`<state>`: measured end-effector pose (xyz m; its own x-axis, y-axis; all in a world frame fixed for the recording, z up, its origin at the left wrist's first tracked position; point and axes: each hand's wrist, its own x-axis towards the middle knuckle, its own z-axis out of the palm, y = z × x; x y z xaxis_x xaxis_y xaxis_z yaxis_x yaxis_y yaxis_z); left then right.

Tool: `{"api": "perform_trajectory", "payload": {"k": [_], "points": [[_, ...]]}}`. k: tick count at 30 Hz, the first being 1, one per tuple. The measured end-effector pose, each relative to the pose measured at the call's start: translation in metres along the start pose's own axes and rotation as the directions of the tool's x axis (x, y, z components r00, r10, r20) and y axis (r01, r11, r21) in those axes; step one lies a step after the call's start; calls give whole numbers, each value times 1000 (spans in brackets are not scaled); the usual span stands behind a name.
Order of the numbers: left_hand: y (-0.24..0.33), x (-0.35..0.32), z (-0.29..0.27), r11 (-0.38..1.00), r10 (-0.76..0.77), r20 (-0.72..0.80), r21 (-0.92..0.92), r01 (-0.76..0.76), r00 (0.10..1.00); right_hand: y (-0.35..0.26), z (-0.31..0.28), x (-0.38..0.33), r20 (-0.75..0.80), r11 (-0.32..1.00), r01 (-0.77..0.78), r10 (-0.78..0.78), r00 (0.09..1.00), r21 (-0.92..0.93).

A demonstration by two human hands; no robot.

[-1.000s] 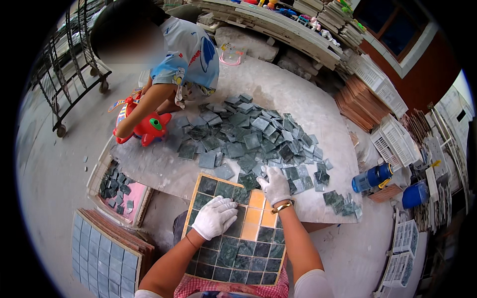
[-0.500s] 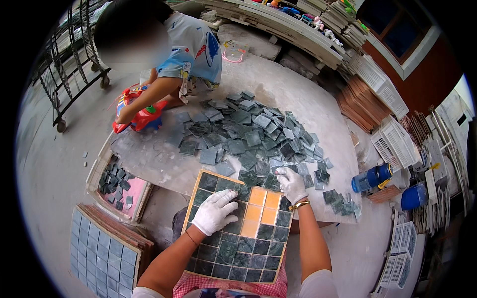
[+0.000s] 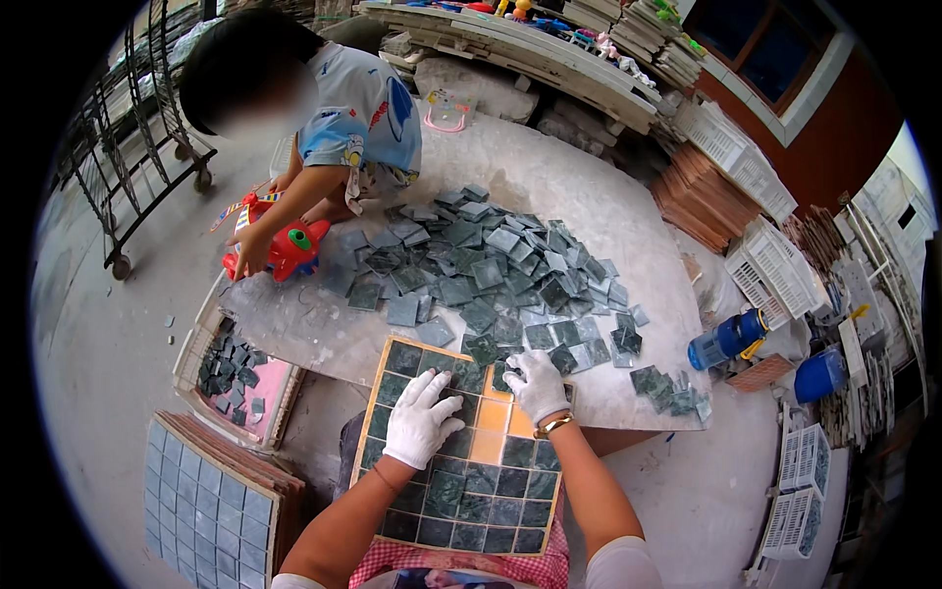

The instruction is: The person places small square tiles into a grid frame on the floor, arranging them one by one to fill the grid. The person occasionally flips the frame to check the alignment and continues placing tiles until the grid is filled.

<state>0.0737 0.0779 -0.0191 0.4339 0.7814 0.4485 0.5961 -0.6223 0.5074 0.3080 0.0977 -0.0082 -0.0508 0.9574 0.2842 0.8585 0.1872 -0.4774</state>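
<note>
An orange grid tray (image 3: 488, 440) lies in front of me, most of its cells filled with dark green square tiles. My left hand (image 3: 422, 420), in a white glove, rests flat with spread fingers on the tiles in the tray's upper left part. My right hand (image 3: 535, 383), also gloved and with a gold bracelet at the wrist, sits at the tray's top right corner, fingers curled over a green tile there. A large heap of loose green tiles (image 3: 491, 275) covers the low stone slab (image 3: 599, 206) just beyond the tray.
A child (image 3: 324, 128) crouches at the slab's far left edge holding a red toy (image 3: 285, 250). A box with loose tiles (image 3: 231, 378) and a stack of tiled sheets (image 3: 211, 496) lie at my left. Blue containers (image 3: 731, 339) and white crates (image 3: 780, 270) stand at right.
My right hand has come back from the tile heap to the tray's top right corner. My left hand shifted slightly up the tray. The child leaned further over the toy.
</note>
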Motion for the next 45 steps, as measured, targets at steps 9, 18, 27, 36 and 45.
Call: {"api": "perform_trajectory", "payload": {"k": [9, 18, 27, 36, 45], "points": [[-18, 6, -6, 993, 63, 130, -104, -49, 990, -19, -3, -9, 103, 974, -182, 169, 980, 132], [-16, 5, -11, 993, 51, 118, -112, -38, 992, -42, -6, 76, 71, 957, -224, 240, 968, -187], [-20, 6, -10, 987, 62, 85, -152, -49, 994, -14, -1, 94, 189, 983, -140, 161, 969, -119], [-18, 3, -7, 988, 78, 65, -137, -68, 995, -10, -49, -5, 436, 739, -512, 324, 840, 438], [-16, 5, -10, 992, 51, 64, -121, -43, 997, -35, -5, -63, 56, 984, -76, 68, 996, 162]]}}
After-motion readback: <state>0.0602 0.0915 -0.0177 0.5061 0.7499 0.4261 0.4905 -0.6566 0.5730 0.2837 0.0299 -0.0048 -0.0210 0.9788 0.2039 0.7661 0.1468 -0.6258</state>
